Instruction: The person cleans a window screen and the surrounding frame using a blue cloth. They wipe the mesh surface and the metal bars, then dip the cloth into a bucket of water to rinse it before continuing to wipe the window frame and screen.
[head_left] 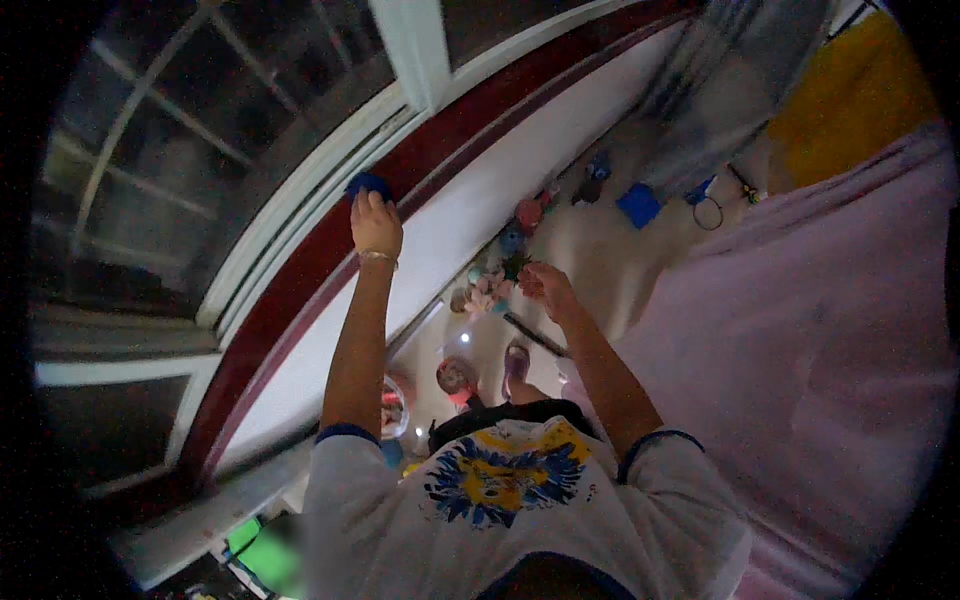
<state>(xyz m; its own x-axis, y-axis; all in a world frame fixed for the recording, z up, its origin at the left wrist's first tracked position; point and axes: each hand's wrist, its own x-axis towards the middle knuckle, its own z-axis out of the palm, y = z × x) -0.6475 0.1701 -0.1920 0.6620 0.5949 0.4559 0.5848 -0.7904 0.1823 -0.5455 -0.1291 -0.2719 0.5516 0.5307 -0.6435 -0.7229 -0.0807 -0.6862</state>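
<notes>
My left hand [376,228] reaches forward to the dark red window sill [420,160], its fingers pressed over a bunched blue cloth [366,183]. The cloth lies on the sill next to the white window frame [275,215]. Lower and to the right, my right hand [546,288] hangs in the air with its fingers loosely bent and seemingly empty. Below it, on the floor, a cluster of soft toys [487,290] in pink and teal shows past the fingers.
A pink-covered bed [780,320] fills the right side, with a yellow cloth [850,95] beyond. Grey curtain [720,80] hangs at the far end. A blue square item [639,205] lies on the floor; a round container [394,402] stands near my feet.
</notes>
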